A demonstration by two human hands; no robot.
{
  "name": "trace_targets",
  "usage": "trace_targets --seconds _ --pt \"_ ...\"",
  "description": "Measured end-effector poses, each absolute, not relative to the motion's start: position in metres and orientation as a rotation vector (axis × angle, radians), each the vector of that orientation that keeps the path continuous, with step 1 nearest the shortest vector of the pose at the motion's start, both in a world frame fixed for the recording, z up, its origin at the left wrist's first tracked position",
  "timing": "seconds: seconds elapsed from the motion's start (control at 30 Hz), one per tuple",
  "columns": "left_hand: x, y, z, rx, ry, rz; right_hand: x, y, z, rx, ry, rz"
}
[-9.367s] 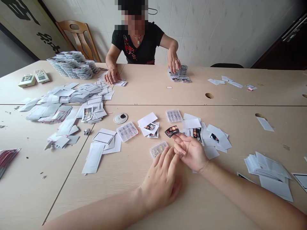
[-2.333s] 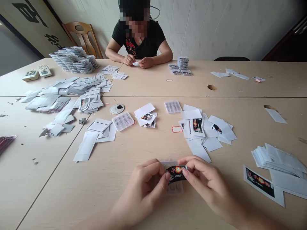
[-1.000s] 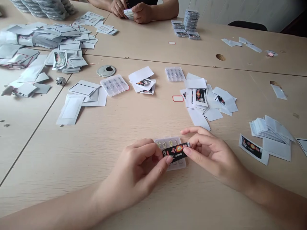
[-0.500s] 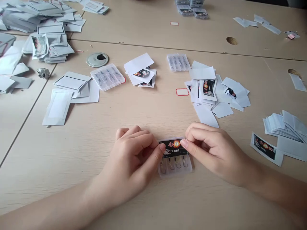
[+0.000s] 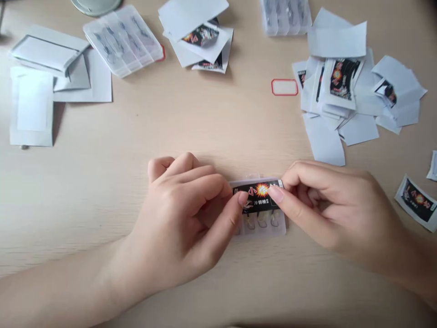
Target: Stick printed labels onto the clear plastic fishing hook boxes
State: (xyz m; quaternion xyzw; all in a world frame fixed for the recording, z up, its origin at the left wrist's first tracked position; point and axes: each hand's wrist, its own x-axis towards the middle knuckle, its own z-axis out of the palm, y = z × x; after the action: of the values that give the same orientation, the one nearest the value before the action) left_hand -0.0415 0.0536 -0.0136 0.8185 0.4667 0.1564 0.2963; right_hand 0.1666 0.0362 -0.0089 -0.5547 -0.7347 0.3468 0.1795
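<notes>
A clear plastic box of fish hooks lies flat on the table in front of me. Across its upper part is a black label with red characters and an orange burst. My left hand is closed at the label's left end, the thumb on its face and the fingers curled behind. At the right end, my right hand pinches the label's edge between thumb and bent fingers. My left hand covers the box's left side, and I cannot tell how much of the label is stuck down.
Two more hook boxes, one at the upper left and one at the top, lie farther back. White backing papers with labels are heaped at right. Paper pieces lie at left, and a red-edged sticker is on the table.
The view has tilted down and come closer, so the far table has left the frame. Both hands remain at the label's two ends, with the thumbs still on it.
</notes>
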Motion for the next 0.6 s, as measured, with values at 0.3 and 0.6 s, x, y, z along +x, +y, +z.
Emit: trace_targets --seconds 0.3,0.6 --pt "-0.0366 0.0529 -0.0173 2.229 1.319 0.44 0.1641 0.0378 -0.0059 -1.586 -2.165 0.722" --pt "-0.0347 0.0502 -0.0191 2.251 1.369 0.444 0.1608 0.0343 -0.0089 -1.572 -2.278 0.402"
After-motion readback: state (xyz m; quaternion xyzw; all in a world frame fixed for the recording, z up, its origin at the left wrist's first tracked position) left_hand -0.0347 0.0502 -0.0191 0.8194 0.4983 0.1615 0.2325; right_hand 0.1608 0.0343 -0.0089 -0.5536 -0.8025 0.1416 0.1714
